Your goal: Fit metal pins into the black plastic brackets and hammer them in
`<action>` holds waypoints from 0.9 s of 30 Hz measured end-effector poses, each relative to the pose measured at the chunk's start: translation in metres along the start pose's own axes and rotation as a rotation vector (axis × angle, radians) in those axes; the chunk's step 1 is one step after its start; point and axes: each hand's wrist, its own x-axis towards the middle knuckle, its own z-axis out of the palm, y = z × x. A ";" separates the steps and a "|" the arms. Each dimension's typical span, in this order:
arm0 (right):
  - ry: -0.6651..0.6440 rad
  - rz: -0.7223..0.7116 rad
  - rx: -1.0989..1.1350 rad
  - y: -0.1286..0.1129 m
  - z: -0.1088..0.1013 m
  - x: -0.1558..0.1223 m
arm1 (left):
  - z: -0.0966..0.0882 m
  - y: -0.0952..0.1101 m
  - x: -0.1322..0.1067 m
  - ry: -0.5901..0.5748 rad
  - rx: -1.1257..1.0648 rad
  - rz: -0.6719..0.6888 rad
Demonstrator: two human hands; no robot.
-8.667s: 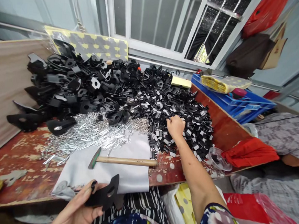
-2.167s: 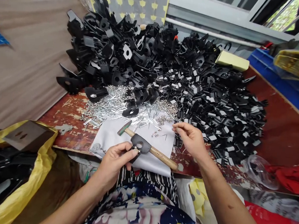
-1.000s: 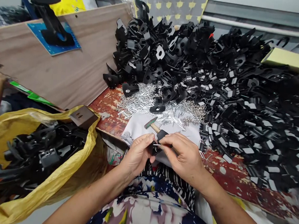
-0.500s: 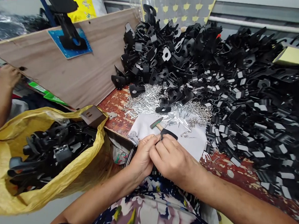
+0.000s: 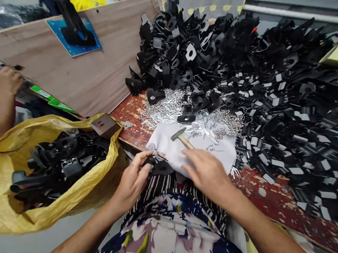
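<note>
Black part (image 5: 156,170) in left hand (image 5: 132,182), thumb-and-finger grip closed, right hand (image 5: 209,172) now apart by hammer (image 5: 184,141), grip unclear.

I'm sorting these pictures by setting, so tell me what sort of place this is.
Probably a small hand-assembly workshop, going by the big heap of black plastic parts, the spread of loose metal pins at its edge, and the hammer close to those pins.

A wood-grained plywood partition (image 5: 113,48) stands beside a workbench (image 5: 130,113), whose flaking red top extends to the partition's right. Beyond the partition's right end, a white pipe (image 5: 306,15) crosses a grey wall (image 5: 284,1); below the partition lies pale floor (image 5: 61,233).
</note>
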 end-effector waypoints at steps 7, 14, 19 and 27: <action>-0.355 0.374 -0.362 0.044 -0.006 -0.006 | 0.025 -0.014 0.024 -0.085 -0.010 -0.146; -0.099 0.210 -0.170 0.036 -0.029 -0.043 | 0.045 -0.031 0.036 -0.002 0.199 0.036; 0.173 0.041 -0.130 0.012 -0.026 -0.058 | 0.046 -0.027 0.033 0.053 0.185 0.041; 0.185 0.063 -0.114 0.009 -0.009 -0.068 | 0.046 -0.027 0.033 0.056 0.160 0.047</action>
